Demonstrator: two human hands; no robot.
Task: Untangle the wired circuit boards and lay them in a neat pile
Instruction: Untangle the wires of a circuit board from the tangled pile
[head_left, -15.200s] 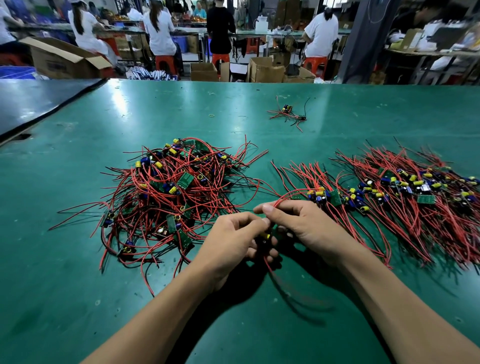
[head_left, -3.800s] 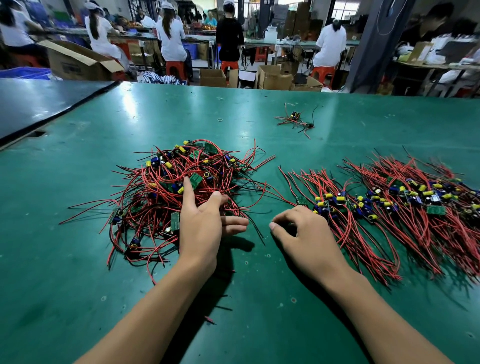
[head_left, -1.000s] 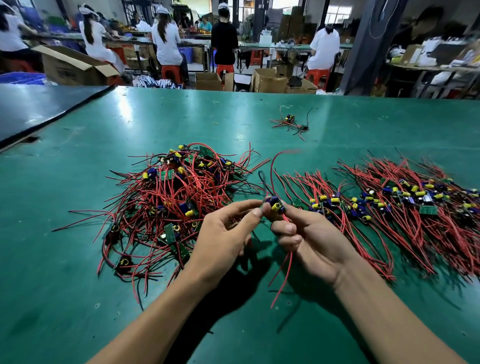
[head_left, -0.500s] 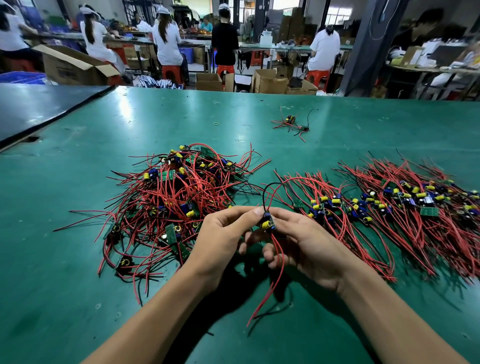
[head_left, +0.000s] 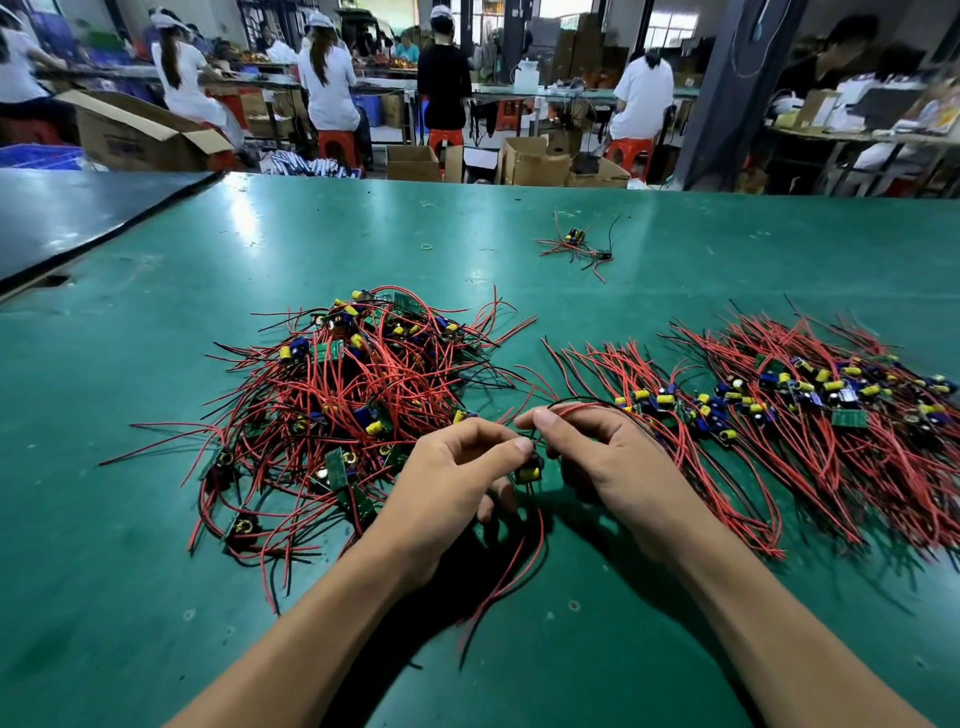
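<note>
I am watching one small circuit board (head_left: 529, 472), topped with a glossy yellow cylindrical capacitor, hanging just above the bench (head_left: 156, 597) between the two hands, in front of the gap between the piles. The left hand (head_left: 449, 480) is pinching it between thumb and forefinger, with the other fingers curling underneath. The right hand (head_left: 610, 460) is closing its thumb and forefinger on the board's thin leads (head_left: 540, 530), red and black. They are arching over the right hand's knuckles and trailing in a limp curve down onto the bench toward me.

Just beside the left hand, a tangled heap (head_left: 358, 395) is sprawling. Its springy red wires and a few black ones are crossing every way over flat green rectangular boards, blue blocks and yellow cans. Just beside the right hand, the sorted pile (head_left: 810, 415) is lying with its wires combed roughly parallel and its components running in a band through the middle.

Farther back, well apart from both, a small cluster (head_left: 574, 244) of wired boards is sitting alone, with a thin rubber band (head_left: 426, 247) to its left. The bench surface is showing smooth, scuffed green with soft glare. Beyond it, people in white tops are sitting on red stools among cardboard boxes (head_left: 535, 163).
</note>
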